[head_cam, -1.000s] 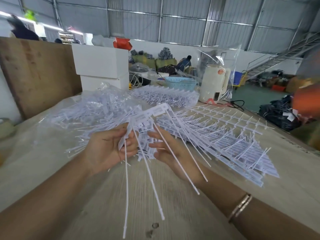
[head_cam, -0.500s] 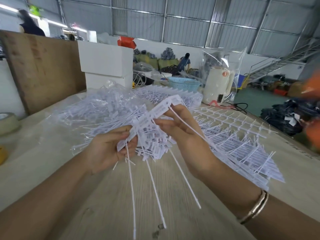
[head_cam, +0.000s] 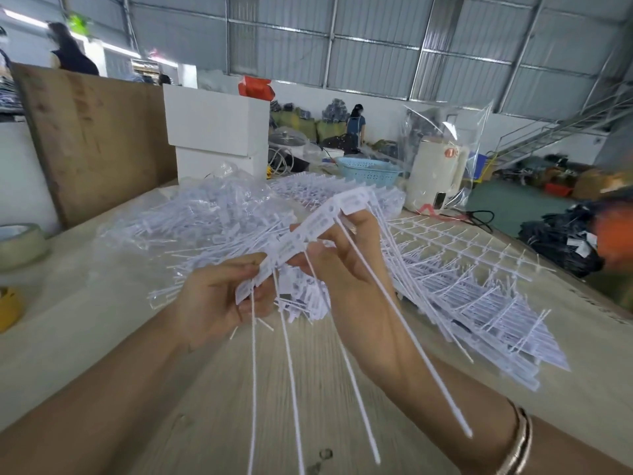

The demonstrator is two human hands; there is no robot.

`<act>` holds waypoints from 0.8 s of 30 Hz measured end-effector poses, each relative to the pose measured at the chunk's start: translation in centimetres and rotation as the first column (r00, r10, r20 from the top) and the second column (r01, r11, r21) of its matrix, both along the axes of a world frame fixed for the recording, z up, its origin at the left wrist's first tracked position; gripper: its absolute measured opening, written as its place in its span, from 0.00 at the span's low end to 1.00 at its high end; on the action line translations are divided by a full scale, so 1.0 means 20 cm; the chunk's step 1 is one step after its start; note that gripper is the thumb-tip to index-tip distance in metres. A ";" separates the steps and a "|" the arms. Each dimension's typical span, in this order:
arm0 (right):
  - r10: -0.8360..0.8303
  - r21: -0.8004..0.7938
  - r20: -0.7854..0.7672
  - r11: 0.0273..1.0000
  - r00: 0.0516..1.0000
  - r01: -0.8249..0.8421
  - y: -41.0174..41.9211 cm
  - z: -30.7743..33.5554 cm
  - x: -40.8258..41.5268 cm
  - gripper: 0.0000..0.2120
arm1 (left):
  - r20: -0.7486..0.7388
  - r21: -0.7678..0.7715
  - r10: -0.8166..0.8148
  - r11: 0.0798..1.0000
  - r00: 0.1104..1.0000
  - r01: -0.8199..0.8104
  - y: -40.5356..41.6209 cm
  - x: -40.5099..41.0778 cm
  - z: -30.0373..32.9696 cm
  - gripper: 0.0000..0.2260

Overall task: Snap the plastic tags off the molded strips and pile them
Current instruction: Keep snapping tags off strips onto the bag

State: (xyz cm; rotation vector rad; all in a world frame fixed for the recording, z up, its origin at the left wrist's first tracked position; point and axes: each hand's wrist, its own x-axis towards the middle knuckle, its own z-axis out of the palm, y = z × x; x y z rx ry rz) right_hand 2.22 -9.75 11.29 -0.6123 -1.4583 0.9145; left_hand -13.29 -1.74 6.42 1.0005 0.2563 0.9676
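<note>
- Head view: the left hand pinches the near, lower end of a strip of tags, thumb on top and fingers curled beneath, which seems meant to steady that end while the other hand works.
- The right hand grips the strip farther up, fingers curled over its edge near the raised far end; I judge it is placed there to bend or twist a tag free.
- The strip runs slantwise between the hands, clear of the table, with its long thin tails hanging toward the camera. Holding it up likely keeps the tails from snagging.
- Under and beyond the hands lies a loose pile of tags, partly on clear plastic wrap, close enough for freed pieces to drop straight onto it.
- To the right, a stack of whole strips lies fanned on the table, within the right hand's reach; much of the work looks left to do.
- Farther back stand a white box, a blue basket and a cream jug; a roll of tape sits at the left edge.
</note>
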 end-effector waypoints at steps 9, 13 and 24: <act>-0.206 0.158 0.188 0.971 0.960 0.178 0.03 0.12 -0.10 0.06 | 0.087 0.013 -0.039 0.999 0.995 0.038 -0.05 -0.02 0.05 0.05; -0.281 0.163 0.222 0.955 0.934 0.249 0.15 0.20 -0.11 0.10 | 0.003 0.061 0.083 0.995 0.997 -0.083 -0.02 -0.03 0.05 0.12; -0.025 -0.315 0.194 0.945 0.981 0.086 0.40 -0.15 0.21 0.16 | -0.182 0.230 0.364 0.919 0.913 -0.321 0.07 0.02 -0.09 0.06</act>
